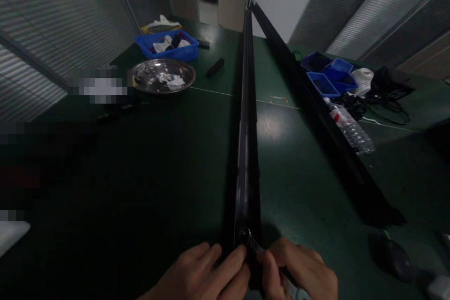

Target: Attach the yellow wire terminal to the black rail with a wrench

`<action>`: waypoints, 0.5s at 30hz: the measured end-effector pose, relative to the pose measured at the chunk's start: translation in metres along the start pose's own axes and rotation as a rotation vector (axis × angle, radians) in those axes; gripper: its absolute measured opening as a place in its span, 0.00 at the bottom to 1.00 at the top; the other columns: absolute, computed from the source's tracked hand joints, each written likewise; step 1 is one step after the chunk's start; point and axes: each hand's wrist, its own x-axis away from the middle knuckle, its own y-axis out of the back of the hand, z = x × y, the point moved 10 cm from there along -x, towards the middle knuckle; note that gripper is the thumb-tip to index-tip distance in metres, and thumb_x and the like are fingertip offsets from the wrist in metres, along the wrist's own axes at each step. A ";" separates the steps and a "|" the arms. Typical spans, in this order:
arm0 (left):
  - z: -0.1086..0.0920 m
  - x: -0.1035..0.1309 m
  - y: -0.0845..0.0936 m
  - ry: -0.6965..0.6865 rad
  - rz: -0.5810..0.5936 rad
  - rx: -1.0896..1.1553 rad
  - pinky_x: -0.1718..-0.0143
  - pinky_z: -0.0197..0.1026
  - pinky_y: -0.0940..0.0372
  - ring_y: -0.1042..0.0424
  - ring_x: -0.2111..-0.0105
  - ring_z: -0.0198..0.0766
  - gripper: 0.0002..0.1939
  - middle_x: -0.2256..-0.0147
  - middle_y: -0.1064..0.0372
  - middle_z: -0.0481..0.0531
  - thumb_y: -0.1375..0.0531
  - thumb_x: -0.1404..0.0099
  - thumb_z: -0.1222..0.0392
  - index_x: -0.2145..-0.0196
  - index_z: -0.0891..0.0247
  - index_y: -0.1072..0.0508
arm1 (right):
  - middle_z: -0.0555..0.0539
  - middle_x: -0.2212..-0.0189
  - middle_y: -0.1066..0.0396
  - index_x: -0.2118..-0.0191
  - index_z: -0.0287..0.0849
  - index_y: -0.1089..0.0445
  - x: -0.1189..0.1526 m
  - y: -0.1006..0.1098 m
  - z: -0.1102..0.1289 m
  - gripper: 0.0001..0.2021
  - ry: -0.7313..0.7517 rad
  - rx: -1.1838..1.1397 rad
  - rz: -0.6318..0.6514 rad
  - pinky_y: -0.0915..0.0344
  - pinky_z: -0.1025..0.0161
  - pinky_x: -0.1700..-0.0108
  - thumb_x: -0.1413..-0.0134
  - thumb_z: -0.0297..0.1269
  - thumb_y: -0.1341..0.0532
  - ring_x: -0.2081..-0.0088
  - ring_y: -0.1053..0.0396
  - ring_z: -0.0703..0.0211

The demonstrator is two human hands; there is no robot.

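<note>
A long black metal rail (242, 187) runs away from me along the table, its near end between my hands. My right hand (302, 267) is closed around a silver wrench (255, 244). The wrench's ring end sits at a small dark round part (242, 233), perhaps a nut or bolt, in the rail's channel. My left hand (211, 274) grips the rail's near end from the left, its fingertips by the wrench head. What lies under those fingers is hidden.
On the right lie a second black rail (326, 136), plastic bottles (351, 126), blue bins (321, 83) and a computer mouse (392, 258). To the left stand a metal bowl (140, 85) and a blue basket (191, 51). A short black piece (215, 68) lies beyond the bowl.
</note>
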 end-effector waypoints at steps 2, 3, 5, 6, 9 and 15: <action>0.000 0.000 0.000 0.011 -0.006 0.007 0.69 0.38 0.28 0.26 0.69 0.35 0.12 0.53 0.22 0.49 0.44 0.27 0.68 0.54 0.62 0.22 | 0.55 0.82 0.33 0.69 0.43 0.35 -0.002 -0.002 0.001 0.11 0.015 -0.050 0.031 0.42 0.69 0.81 0.38 0.21 0.42 0.85 0.36 0.70; 0.000 0.000 0.001 0.016 -0.010 0.009 0.68 0.39 0.28 0.26 0.69 0.35 0.11 0.53 0.22 0.49 0.44 0.27 0.68 0.54 0.62 0.22 | 0.55 0.82 0.33 0.69 0.43 0.35 -0.004 -0.002 0.001 0.11 0.018 -0.076 0.036 0.41 0.70 0.80 0.38 0.20 0.43 0.84 0.36 0.70; 0.001 0.000 0.002 0.027 -0.014 0.017 0.68 0.39 0.28 0.26 0.69 0.35 0.12 0.53 0.23 0.48 0.44 0.27 0.68 0.54 0.61 0.22 | 0.54 0.82 0.32 0.69 0.43 0.34 -0.008 -0.002 0.000 0.11 0.015 -0.105 0.054 0.41 0.70 0.80 0.36 0.21 0.44 0.84 0.35 0.70; 0.001 0.000 0.002 0.031 -0.014 0.022 0.68 0.39 0.27 0.26 0.69 0.35 0.12 0.53 0.23 0.48 0.44 0.27 0.69 0.54 0.61 0.22 | 0.54 0.82 0.32 0.69 0.43 0.34 -0.010 0.000 0.001 0.11 0.024 -0.112 0.038 0.41 0.70 0.80 0.35 0.22 0.44 0.84 0.35 0.70; 0.001 0.000 0.000 0.015 0.003 0.031 0.70 0.40 0.27 0.26 0.69 0.36 0.11 0.53 0.22 0.48 0.44 0.28 0.69 0.55 0.62 0.22 | 0.54 0.81 0.32 0.69 0.43 0.35 -0.014 -0.001 0.000 0.12 0.032 -0.111 0.079 0.41 0.70 0.79 0.32 0.26 0.45 0.83 0.34 0.69; 0.000 0.001 0.003 0.008 -0.025 0.004 0.71 0.40 0.28 0.25 0.69 0.36 0.09 0.53 0.22 0.48 0.41 0.29 0.68 0.56 0.62 0.23 | 0.53 0.76 0.30 0.64 0.43 0.32 -0.008 -0.007 -0.017 0.10 -0.102 -0.294 0.203 0.39 0.70 0.76 0.28 0.37 0.43 0.79 0.32 0.68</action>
